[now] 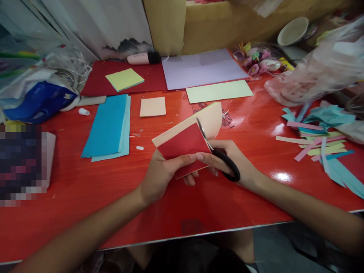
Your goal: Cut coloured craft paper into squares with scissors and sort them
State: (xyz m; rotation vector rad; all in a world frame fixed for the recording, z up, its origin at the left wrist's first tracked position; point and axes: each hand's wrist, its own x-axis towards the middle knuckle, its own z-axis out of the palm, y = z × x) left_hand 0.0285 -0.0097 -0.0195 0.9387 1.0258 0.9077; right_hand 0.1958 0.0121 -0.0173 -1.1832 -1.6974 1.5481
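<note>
Nearby, blue sheets, paper strips; left fingers pinching red paper, right fingers gripping scissors.

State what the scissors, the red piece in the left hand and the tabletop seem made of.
Scissors: blades likely steel, given their grey sheen; the smooth black handle is probably plastic.
Red piece: paper or thin card, matt, judging by its flat face and crisp edges.
Tabletop: glossy red, with bright reflections; perhaps lacquered wood or laminate, I can't tell.
</note>
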